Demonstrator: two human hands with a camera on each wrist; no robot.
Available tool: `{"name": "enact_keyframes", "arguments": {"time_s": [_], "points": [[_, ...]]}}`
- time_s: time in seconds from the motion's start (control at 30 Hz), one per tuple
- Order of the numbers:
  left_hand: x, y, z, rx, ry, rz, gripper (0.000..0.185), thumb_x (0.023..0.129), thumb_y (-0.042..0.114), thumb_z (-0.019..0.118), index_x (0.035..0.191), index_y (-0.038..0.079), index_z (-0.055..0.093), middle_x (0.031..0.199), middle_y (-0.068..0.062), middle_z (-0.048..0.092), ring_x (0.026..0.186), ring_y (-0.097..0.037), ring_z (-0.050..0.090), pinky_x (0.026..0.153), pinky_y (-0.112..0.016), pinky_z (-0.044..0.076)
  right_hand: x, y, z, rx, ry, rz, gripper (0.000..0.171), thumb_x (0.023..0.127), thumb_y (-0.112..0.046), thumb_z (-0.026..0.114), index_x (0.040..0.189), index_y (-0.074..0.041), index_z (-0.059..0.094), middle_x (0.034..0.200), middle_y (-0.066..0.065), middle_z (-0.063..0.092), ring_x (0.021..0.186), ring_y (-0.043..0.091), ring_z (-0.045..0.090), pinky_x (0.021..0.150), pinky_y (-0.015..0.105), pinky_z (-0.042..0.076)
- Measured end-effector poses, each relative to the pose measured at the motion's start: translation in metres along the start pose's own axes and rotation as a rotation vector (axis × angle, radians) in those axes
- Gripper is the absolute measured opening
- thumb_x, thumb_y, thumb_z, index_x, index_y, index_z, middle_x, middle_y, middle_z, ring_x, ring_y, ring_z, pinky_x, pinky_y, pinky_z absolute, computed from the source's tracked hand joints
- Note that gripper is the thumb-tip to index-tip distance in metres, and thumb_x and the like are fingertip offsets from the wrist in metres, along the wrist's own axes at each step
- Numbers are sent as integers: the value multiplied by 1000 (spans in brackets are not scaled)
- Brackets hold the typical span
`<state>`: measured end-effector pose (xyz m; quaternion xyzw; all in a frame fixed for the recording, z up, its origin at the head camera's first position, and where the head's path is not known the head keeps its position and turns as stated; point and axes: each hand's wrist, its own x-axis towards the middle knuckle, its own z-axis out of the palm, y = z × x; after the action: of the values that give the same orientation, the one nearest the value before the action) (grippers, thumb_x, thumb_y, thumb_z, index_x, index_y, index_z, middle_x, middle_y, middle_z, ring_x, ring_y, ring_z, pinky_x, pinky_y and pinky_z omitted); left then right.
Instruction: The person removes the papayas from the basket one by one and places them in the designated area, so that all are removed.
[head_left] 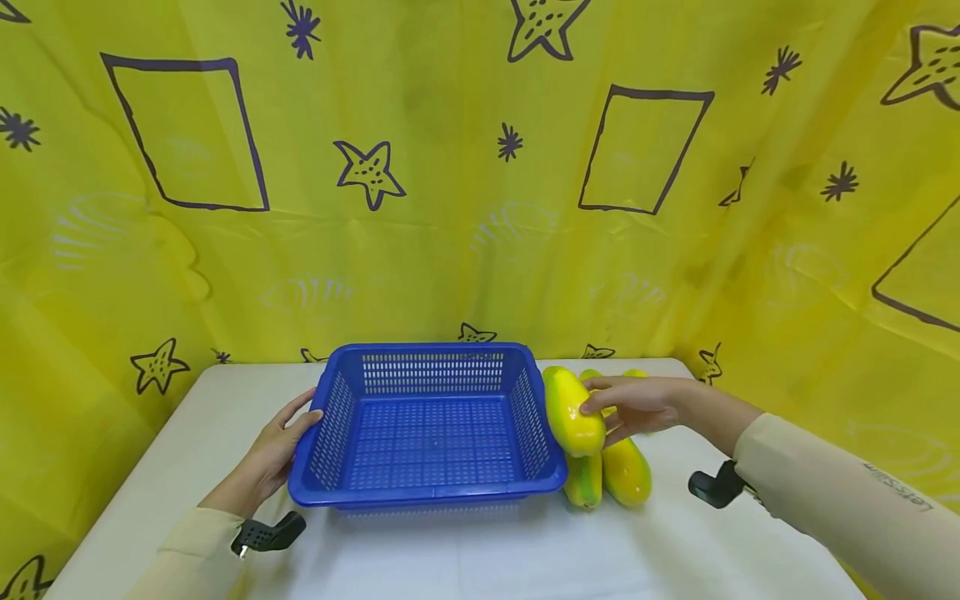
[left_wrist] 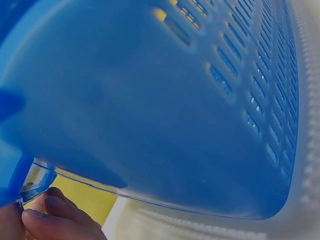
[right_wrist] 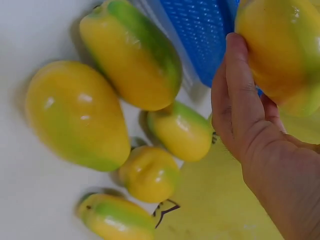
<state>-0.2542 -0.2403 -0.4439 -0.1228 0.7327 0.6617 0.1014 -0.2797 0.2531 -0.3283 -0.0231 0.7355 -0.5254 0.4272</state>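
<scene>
My left hand [head_left: 268, 457] grips the left rim of a blue plastic basket [head_left: 427, 494], thumb over the rim. In the left wrist view the slotted basket wall [left_wrist: 165, 115] fills most of the frame, and fingertips [left_wrist: 60, 220] show under its rim. My right hand [head_left: 641, 404] holds a yellow-green papaya [head_left: 572, 412] just beside the basket's right rim. Thumb and fingers are on the fruit's side in the right wrist view. Below and behind this papaya lie several more, among them a front papaya [head_left: 628, 473] and a long one [right_wrist: 131, 55].
The basket stands on a white table [head_left: 420, 558]. A yellow curtain [head_left: 450, 250] with dark stars and squares hangs behind and at both sides. Smaller papayas [right_wrist: 182, 131] lie near the table's back edge. A dark camera [head_left: 716, 485] sits on the right wrist.
</scene>
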Motion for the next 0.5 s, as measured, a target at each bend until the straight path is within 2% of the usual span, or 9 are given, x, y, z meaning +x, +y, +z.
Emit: {"name": "enact_keyframes", "arguments": {"time_s": [0.23, 0.5], "points": [[0, 1, 1, 3, -5, 1, 72, 100, 44, 52, 159, 26, 15, 142, -31, 43, 88, -17, 68, 78, -42, 61, -19, 24, -12, 58, 55, 7, 80, 94, -19, 56, 153, 0, 5, 135, 19, 44, 116, 34, 58, 102, 50, 48], [0, 1, 0, 10, -3, 1, 72, 100, 45, 52, 159, 25, 15, 144, -32, 41, 90, -17, 67, 79, -42, 60, -33, 57, -29, 85, 62, -15, 77, 96, -22, 53, 152, 4, 6, 131, 16, 47, 115, 31, 59, 101, 46, 50]]}}
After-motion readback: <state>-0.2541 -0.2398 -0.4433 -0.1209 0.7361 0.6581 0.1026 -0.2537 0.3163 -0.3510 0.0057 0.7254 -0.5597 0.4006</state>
